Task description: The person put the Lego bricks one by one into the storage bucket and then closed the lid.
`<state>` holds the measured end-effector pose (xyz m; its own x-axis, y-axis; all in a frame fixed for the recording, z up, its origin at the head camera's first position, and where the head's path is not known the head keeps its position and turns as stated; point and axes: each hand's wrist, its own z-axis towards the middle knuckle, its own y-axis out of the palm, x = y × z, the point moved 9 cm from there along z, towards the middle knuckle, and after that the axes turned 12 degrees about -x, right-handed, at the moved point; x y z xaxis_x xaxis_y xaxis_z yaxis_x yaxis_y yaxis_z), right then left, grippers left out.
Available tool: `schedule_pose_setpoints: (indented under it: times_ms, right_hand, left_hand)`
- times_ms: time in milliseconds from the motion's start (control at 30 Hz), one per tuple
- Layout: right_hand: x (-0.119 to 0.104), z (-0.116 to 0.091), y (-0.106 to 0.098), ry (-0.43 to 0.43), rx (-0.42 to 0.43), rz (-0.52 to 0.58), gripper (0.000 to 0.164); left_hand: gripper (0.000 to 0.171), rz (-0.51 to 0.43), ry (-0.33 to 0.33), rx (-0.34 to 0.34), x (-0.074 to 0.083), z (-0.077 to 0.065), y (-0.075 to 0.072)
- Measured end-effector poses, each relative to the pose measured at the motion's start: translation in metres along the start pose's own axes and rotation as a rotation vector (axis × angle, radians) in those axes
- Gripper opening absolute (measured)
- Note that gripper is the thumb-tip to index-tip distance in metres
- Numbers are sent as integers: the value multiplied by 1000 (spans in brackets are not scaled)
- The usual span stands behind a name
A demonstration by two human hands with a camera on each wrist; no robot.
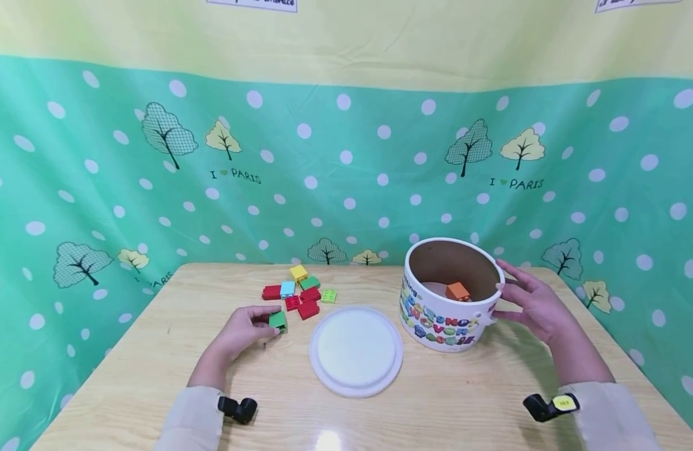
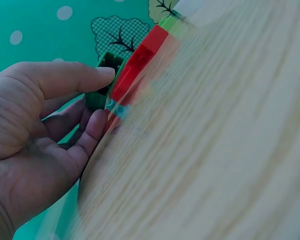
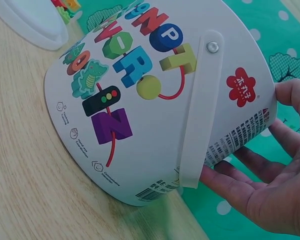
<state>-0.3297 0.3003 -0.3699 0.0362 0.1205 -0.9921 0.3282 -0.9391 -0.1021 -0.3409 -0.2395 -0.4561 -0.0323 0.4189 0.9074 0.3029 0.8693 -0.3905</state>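
In the head view my left hand (image 1: 241, 335) pinches a green block (image 1: 277, 321) between thumb and fingers, just above the wooden table. The left wrist view shows that block's hollow side (image 2: 110, 62). On the right, my right hand (image 1: 540, 304) holds the side of a white bucket (image 1: 442, 332) printed with colourful letters, fingers spread along its wall near the rim. In the right wrist view some fingertips touch the bucket by its white strap handle (image 3: 202, 110). An orange block (image 1: 457, 292) lies inside the bucket.
A round white lid (image 1: 355, 347) lies flat between the hands. Behind the left hand sit several loose blocks, among them a yellow block (image 1: 298, 272), a light blue block (image 1: 287, 289) and a red block (image 1: 308, 309). A green patterned curtain (image 1: 346, 188) hangs behind the table.
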Motion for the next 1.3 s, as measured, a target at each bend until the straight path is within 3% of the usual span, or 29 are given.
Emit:
schedule_pose_setpoints:
  times_ms: [200,633,1300]
  right_hand:
    - [-3,-1,1,-25,-2,-22,67]
    - [1,0,1,-20,-4,6,67]
    - [-1,-2,1,-25,6,35,67]
  left_hand:
    - [57,-26,40,3,5,0,1]
    - [55,-32,38,28,11,1,3]
    - [55,-40,189,-15,66,6,37]
